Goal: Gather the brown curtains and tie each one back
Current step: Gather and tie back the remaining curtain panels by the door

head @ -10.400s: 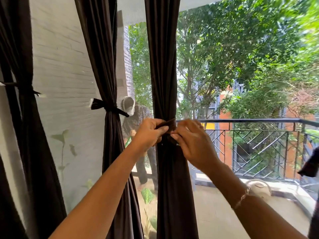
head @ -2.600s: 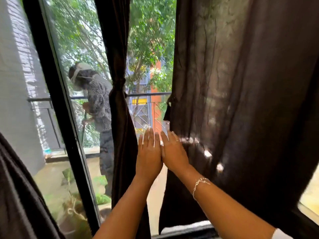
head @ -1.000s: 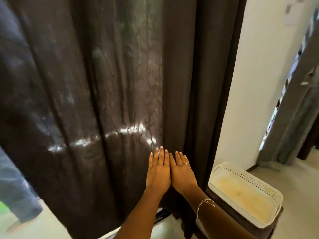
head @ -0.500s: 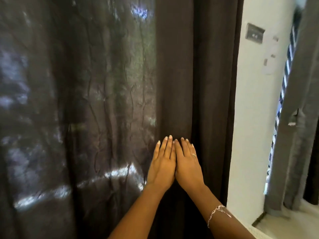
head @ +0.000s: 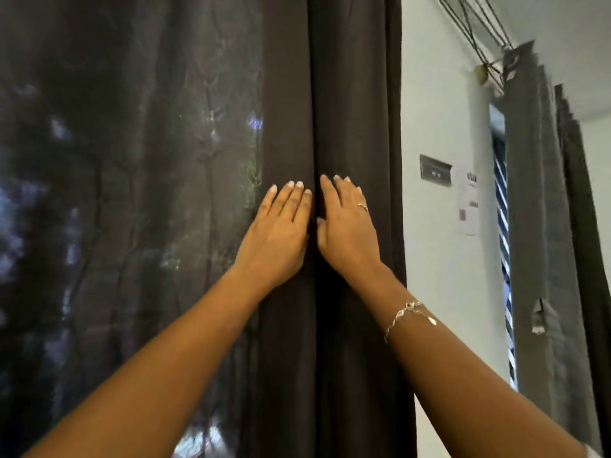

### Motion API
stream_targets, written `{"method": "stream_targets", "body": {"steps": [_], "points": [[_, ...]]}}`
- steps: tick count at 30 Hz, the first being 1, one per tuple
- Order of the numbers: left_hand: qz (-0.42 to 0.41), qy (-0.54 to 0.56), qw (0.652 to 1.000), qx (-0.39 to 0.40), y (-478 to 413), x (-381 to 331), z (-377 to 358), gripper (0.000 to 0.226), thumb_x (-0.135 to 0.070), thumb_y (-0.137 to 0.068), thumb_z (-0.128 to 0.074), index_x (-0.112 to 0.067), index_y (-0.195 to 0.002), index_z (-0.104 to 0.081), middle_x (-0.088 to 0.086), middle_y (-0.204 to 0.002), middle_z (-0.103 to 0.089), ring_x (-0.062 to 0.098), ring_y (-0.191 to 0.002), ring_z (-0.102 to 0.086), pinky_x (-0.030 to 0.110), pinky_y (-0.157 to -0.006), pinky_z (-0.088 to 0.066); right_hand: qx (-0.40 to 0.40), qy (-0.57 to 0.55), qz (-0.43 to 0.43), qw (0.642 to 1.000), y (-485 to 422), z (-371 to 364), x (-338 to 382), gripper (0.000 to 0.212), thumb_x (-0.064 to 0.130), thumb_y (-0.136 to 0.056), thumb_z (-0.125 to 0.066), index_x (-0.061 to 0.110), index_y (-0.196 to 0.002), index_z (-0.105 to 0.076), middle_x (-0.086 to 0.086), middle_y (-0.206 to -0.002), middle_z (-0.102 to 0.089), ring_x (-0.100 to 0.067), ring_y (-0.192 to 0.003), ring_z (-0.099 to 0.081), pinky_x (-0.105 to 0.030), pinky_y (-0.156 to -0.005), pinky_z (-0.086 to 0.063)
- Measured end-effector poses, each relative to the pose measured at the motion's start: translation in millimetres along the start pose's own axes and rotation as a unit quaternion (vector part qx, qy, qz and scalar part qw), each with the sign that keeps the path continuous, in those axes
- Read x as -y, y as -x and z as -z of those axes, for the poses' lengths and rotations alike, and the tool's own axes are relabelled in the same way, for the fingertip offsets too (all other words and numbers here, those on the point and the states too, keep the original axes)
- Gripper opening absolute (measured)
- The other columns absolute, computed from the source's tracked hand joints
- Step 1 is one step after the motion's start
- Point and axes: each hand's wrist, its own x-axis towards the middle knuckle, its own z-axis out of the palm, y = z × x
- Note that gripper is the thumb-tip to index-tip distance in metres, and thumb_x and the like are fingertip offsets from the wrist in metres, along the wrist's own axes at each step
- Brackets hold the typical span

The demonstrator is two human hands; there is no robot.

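A wide brown curtain (head: 139,193) hangs spread across the left and middle of the view, with light showing faintly through its left part. Its right portion falls in dark folds beside a white wall. My left hand (head: 277,233) lies flat on the fabric with straight fingers. My right hand (head: 347,226), wearing a ring and a bracelet, lies flat beside it, a narrow vertical fold between the two. Neither hand grips the cloth.
A white wall (head: 443,276) stands right of the brown curtain, with a switch plate (head: 434,170) and a paper notice (head: 469,206). Farther right a grey curtain (head: 542,226) hangs from a rod beside a bright window strip.
The view has tilted upward along the curtain. My hands rose on the fabric and parted slightly, a fold now showing between them.
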Motion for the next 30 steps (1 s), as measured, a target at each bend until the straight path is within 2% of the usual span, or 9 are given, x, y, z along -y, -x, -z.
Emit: {"method": "stream_targets", "body": {"steps": [4,7,11,14,17,21,23,26,30], "points": [[0.005,-0.034,0.999,-0.017,-53,5,10,0.066,-0.026,-0.093,-0.042,-0.001,-0.146,-0.012,0.016,-0.154,-0.016,0.026,-0.145,-0.01,0.036,-0.117,0.003,-0.076,-0.027,-0.04,0.996,-53,19,-26,0.062,0.012,-0.09,-0.049,0.01,-0.146,-0.021,-0.014,-0.153,-0.022,-0.028,-0.144,-0.015,-0.034,-0.118,-0.014],[0.009,-0.056,0.998,-0.018,-83,7,17,0.067,-0.028,-0.093,-0.043,-0.001,-0.146,-0.012,0.016,-0.154,-0.017,0.026,-0.144,-0.01,0.037,-0.117,0.0,-0.122,-0.106,-0.095,0.982,-81,27,-48,0.057,0.016,-0.093,-0.049,0.008,-0.144,-0.027,-0.013,-0.151,-0.027,-0.027,-0.141,-0.023,-0.032,-0.114,-0.021],[0.049,-0.048,0.998,-0.007,-105,12,24,0.066,-0.029,-0.094,-0.043,-0.002,-0.146,-0.011,0.015,-0.154,-0.018,0.026,-0.144,-0.011,0.037,-0.118,-0.004,-0.174,-0.246,-0.221,0.927,-109,38,-84,0.042,0.018,-0.097,-0.04,0.006,-0.138,-0.039,-0.014,-0.14,-0.044,-0.028,-0.13,-0.04,-0.032,-0.106,-0.029],[0.067,-0.029,0.997,0.001,-114,12,24,0.066,-0.03,-0.095,-0.043,-0.002,-0.145,-0.012,0.015,-0.153,-0.02,0.025,-0.144,-0.013,0.035,-0.118,-0.005,-0.143,-0.241,-0.272,0.921,-123,44,-110,0.042,0.022,-0.095,-0.046,0.007,-0.134,-0.042,-0.015,-0.136,-0.047,-0.031,-0.127,-0.043,-0.034,-0.103,-0.033],[0.075,0.026,0.997,-0.007,-121,2,19,0.064,-0.028,-0.094,-0.045,-0.002,-0.145,-0.015,0.016,-0.152,-0.022,0.025,-0.143,-0.014,0.032,-0.117,-0.005,-0.143,-0.241,-0.214,0.936,-134,45,-117,0.043,0.036,-0.093,-0.049,0.005,-0.123,-0.052,-0.014,-0.122,-0.058,-0.03,-0.116,-0.052,-0.035,-0.096,-0.04],[0.089,0.113,0.99,0.01,-130,-11,5,0.065,-0.029,-0.093,-0.048,-0.007,-0.146,-0.016,0.013,-0.152,-0.023,0.022,-0.143,-0.015,0.03,-0.115,-0.011,0.006,-0.389,-0.199,0.899,-146,42,-98,0.074,0.054,-0.081,-0.06,0.007,-0.134,-0.04,-0.012,-0.134,-0.051,-0.029,-0.119,-0.052,-0.044,-0.101,-0.044],[0.116,0.158,0.98,0.022,-131,-11,1,0.067,-0.03,-0.092,-0.05,-0.009,-0.146,-0.016,0.011,-0.153,-0.022,0.022,-0.143,-0.017,0.033,-0.115,-0.02,0.036,-0.399,-0.21,0.892,-154,38,-88,0.074,0.044,-0.081,-0.065,0.006,-0.136,-0.034,-0.014,-0.137,-0.047,-0.032,-0.121,-0.049,-0.046,-0.101,-0.043],[0.159,0.195,0.968,0.019,-126,0,4,0.069,-0.032,-0.091,-0.052,-0.011,-0.146,-0.017,0.009,-0.153,-0.024,0.022,-0.141,-0.023,0.035,-0.114,-0.025,0.054,-0.291,-0.187,0.937,-166,31,-62,0.05,0.025,-0.091,-0.05,0.009,-0.135,-0.032,-0.019,-0.133,-0.05,-0.038,-0.121,-0.049,-0.047,-0.102,-0.04],[0.18,0.174,0.968,-0.015,-109,32,29,0.067,-0.03,-0.088,-0.056,-0.011,-0.144,-0.024,0.007,-0.148,-0.034,0.022,-0.134,-0.035,0.032,-0.109,-0.03,0.093,-0.228,-0.129,0.961,-181,22,1,0.058,0.017,-0.092,-0.04,0.017,-0.146,-0.019,-0.021,-0.136,-0.046,-0.039,-0.125,-0.045,-0.048,-0.105,-0.036]]}}
